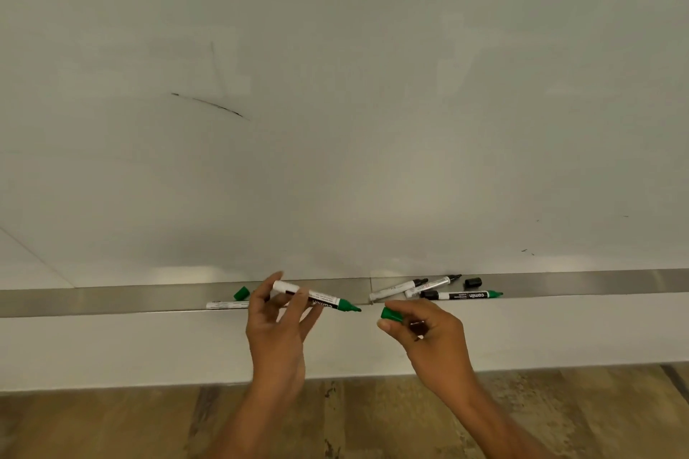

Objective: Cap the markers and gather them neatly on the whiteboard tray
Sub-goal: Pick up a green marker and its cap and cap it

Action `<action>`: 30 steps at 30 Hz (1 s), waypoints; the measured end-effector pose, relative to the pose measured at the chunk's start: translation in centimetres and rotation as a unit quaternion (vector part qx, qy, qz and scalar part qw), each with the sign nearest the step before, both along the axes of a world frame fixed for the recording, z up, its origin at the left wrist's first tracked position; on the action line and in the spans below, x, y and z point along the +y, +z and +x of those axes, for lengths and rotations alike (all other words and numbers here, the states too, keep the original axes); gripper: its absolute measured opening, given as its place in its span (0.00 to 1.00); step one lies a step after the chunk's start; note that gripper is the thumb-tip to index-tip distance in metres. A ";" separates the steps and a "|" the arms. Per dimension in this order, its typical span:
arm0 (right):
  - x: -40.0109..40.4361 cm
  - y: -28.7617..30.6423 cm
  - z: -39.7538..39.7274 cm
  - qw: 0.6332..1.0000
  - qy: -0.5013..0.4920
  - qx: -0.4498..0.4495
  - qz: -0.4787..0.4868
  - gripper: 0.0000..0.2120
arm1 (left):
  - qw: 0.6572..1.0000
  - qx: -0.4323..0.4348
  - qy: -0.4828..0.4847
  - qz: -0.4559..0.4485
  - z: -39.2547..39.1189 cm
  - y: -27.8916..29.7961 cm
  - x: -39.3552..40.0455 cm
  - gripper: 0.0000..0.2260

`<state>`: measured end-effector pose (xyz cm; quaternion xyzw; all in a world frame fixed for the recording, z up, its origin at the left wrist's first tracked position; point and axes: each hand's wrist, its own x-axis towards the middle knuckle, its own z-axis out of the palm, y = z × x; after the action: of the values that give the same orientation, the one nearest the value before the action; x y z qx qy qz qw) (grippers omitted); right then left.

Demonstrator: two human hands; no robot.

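Head view: left hand [277,317] pinches green marker [317,300], tip aimed right; right hand [428,332] pinches green cap [391,314], mouth facing tip, lined up for capping.

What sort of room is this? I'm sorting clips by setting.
Probably a classroom or meeting room. A large whiteboard fills the wall, with a metal tray below holding markers and loose caps. Wood-look floor lies beneath.

Held marker [317,299]: white barrel, green tip bare, pointing right.
Held cap [391,314]: green, just right of the tip, apart.
Tray [112,300]: metal; four uncapped markers, loose green cap [241,293], loose black cap [473,282].
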<state>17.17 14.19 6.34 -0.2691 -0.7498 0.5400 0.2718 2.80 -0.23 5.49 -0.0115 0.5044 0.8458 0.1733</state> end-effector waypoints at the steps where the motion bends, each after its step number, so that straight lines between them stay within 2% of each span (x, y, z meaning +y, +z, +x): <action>1: -0.3 0.2 -0.1 1.000 0.011 0.001 0.006 0.14 | 1.000 -0.017 0.007 0.010 0.5 0.1 -0.2 0.17; 7: -1.4 0.9 -0.5 0.999 0.034 0.005 0.038 0.16 | 0.995 -0.077 0.043 0.036 2.2 1.0 -0.1 0.18; 18: -1.1 1.3 -0.6 0.996 0.047 0.004 0.076 0.15 | 0.997 -0.066 0.039 0.010 3.1 1.1 0.0 0.16; 23: -0.8 1.2 -0.6 0.993 0.054 0.008 0.100 0.14 | 0.997 -0.057 0.048 -0.007 3.0 1.3 0.0 0.19; 25: -0.7 1.1 -0.8 0.991 0.057 0.014 0.120 0.14 | 0.997 -0.053 0.048 -0.016 2.9 1.2 0.1 0.16; 28: -0.2 0.9 -1.0 0.984 0.063 0.021 0.166 0.13 | 0.996 -0.062 0.050 -0.038 2.4 1.0 -0.1 0.06; 30: 0.1 0.7 -1.0 0.976 0.073 0.007 0.203 0.12 | 0.996 -0.068 0.038 -0.047 2.0 0.9 -0.2 0.05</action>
<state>16.19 14.32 7.00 -0.1488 -0.8595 0.3966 0.2859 4.77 -0.40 6.38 -0.0961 0.5299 0.8245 0.1739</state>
